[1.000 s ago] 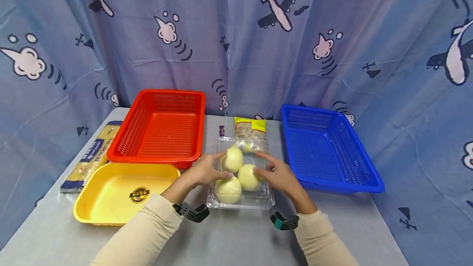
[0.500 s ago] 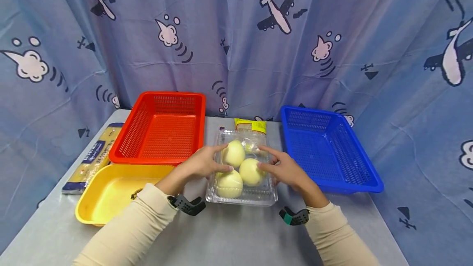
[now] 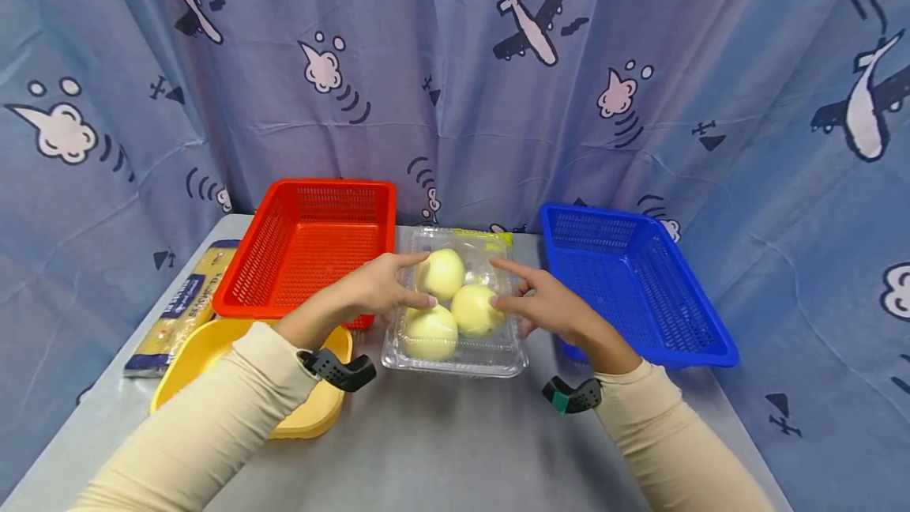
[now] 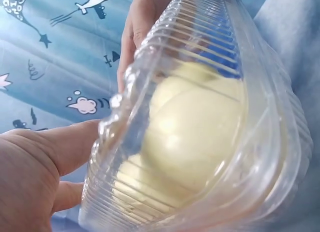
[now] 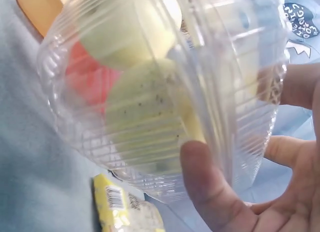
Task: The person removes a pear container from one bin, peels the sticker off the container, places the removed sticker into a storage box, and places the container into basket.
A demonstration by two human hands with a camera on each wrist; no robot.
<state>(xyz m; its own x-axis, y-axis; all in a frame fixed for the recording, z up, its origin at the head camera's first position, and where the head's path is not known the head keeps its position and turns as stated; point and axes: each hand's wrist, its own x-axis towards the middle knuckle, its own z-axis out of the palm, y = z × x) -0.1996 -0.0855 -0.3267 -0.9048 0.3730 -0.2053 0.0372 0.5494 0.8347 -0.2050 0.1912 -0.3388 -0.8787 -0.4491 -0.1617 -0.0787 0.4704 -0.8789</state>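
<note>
Between my two hands is a clear plastic clamshell box (image 3: pixel 490 358) with three pale yellow-green round fruits (image 3: pixel 441 275) inside. It appears raised off the table and tilted. My left hand (image 3: pixel 370 287) grips its left side, thumb and index finger over the lid. On the opposite side my right hand (image 3: pixel 550 303) holds it the same way, with more fingers under the edge. In the left wrist view the ribbed side of the box (image 4: pixel 165 37) stands close to the left fingers. The right wrist view shows a fingertip (image 5: pixel 195 154) pressed against the ribbed plastic.
A red basket (image 3: pixel 323 251) stands behind my left hand, and a yellow basin (image 3: pixel 313 413) sits partly under my left arm. A blue basket (image 3: pixel 611 299) is at right. One yellow-topped bag (image 5: pixel 117 197) lies behind the box. Packaged noodles (image 3: pixel 181 306) lie far left.
Both hands have lifted the box and carried it up and slightly left, so it now covers most of the yellow-topped bag. My left forearm has come further over the yellow basin.
</note>
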